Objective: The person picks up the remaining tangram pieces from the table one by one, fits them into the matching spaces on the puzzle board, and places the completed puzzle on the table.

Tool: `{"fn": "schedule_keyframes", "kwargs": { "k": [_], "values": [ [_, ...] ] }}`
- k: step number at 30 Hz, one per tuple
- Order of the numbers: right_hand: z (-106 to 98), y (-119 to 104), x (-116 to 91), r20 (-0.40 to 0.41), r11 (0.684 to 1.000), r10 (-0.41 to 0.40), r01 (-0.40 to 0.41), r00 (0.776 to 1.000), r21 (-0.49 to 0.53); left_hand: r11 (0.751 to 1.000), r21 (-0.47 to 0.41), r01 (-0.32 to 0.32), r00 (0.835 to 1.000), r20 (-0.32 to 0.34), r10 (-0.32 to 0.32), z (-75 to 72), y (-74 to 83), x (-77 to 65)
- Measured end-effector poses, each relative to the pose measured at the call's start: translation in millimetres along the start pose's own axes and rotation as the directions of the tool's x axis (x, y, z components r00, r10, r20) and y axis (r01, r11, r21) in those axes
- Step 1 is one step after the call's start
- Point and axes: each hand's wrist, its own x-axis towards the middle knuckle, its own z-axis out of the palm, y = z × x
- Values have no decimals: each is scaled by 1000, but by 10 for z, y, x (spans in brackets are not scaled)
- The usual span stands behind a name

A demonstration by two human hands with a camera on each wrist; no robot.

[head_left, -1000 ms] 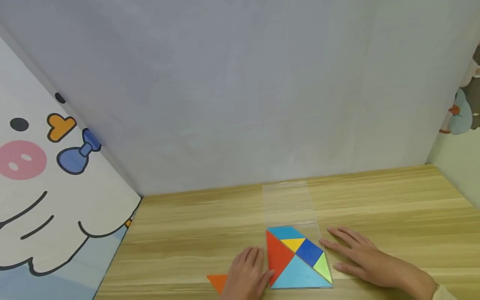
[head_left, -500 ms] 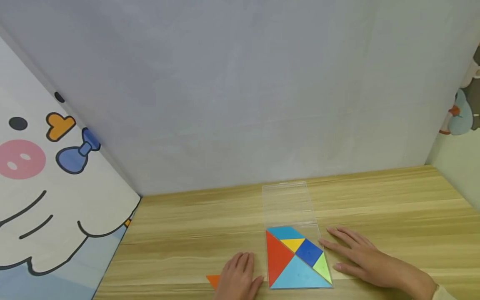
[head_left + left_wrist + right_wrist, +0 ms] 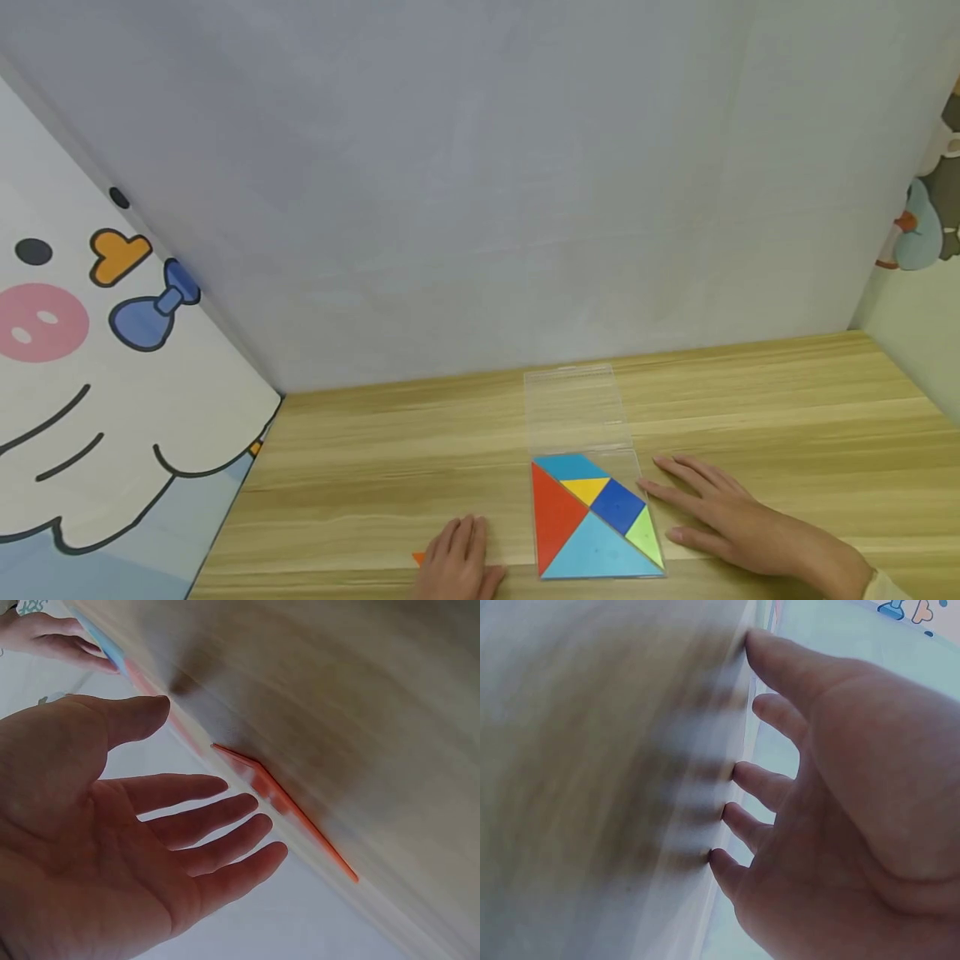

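Note:
My left hand hovers palm down over an orange triangle tangram piece, fingers extended and holding nothing. In the head view the hand hides most of that piece. My right hand rests with spread fingers on the table, its index fingertip at the right edge of a clear plastic tangram case. Inside the case lie a red triangle, a light blue triangle, a blue parallelogram piece, a yellow triangle, a dark blue square and a green triangle.
The case's transparent lid lies folded back flat toward the wall. A wood-grain table meets a pale cloth-covered wall at its back edge. A cartoon-printed panel stands along the left side.
My left hand has moved left and toward the near edge, away from the case, covering more of the orange triangle. My right hand has stayed in place.

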Motion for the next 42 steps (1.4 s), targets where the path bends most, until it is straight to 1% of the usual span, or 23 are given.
{"fn": "schedule_keyframes", "kwargs": {
  "k": [2,5,9,12,17,18,19,21,22,23,24,25,26,29,30,31,32,33,34,37,38,40,42],
  "values": [
    [0,0,-3,2,1000,3,-3,1000,0,1000,-12,17,1000,5,-17,3,-2,-23],
    [-2,-3,-2,4,1000,2,-2,1000,-1,998,48,35,993,-118,-29,88,-9,-71],
    [-8,-8,-1,5,1000,4,-4,1000,-8,993,66,98,977,-195,-84,169,-7,-129],
    [-9,-8,-5,8,1000,12,-12,1000,-8,988,24,156,981,-123,-152,145,4,-151],
    [-1,-7,-7,6,1000,11,-11,1000,-9,969,22,244,968,-72,-242,172,18,-189],
    [0,-6,-8,6,1000,11,-11,1000,-9,967,29,253,965,-84,-250,189,19,-200],
    [1,-6,-10,8,1000,13,-13,1000,-5,967,40,252,962,-118,-246,212,17,-210],
    [2,-5,-10,9,1000,15,-15,1000,-5,970,74,232,951,-229,-210,281,2,-222],
    [2,-4,-10,10,1000,16,-16,1000,-4,971,99,216,937,-302,-177,322,-10,-224],
    [3,-3,-10,9,1000,17,-16,1000,-4,972,127,196,911,-390,-132,366,-27,-217],
    [4,-2,-9,7,1000,16,-16,1000,-4,972,154,178,877,-472,-86,415,-45,-209],
    [4,-1,-9,7,1000,16,-16,1000,-5,970,179,162,838,-544,-39,460,-64,-198],
    [5,0,-8,6,1000,14,-14,1000,-7,968,200,151,800,-600,0,504,-81,-182],
    [6,2,-5,9,1000,14,-14,1000,-3,964,237,121,692,-717,90,599,-124,-135],
    [5,2,-4,13,1000,17,-17,1000,2,963,241,118,664,-741,105,626,-135,-124],
    [5,3,-2,16,1000,19,-19,1000,3,963,246,114,645,-755,116,645,-143,-115],
    [4,3,0,20,1000,23,-23,1000,7,962,250,113,630,-767,126,665,-152,-108],
    [2,4,0,24,1000,27,-27,999,9,961,253,109,620,-774,133,681,-159,-104],
    [1,5,2,24,1000,28,-29,999,10,961,255,104,617,-775,138,694,-168,-102],
    [1,8,3,23,1000,27,-27,999,0,959,272,83,630,-759,161,710,-190,-107],
    [2,8,2,22,1000,27,-27,999,-1,957,281,75,632,-756,173,711,-196,-107],
    [4,7,-2,19,1000,25,-25,999,0,950,306,58,630,-749,203,698,-203,-103],
    [7,6,-7,22,1000,27,-27,999,4,943,328,52,621,-751,227,684,-203,-94]
  ]
}}
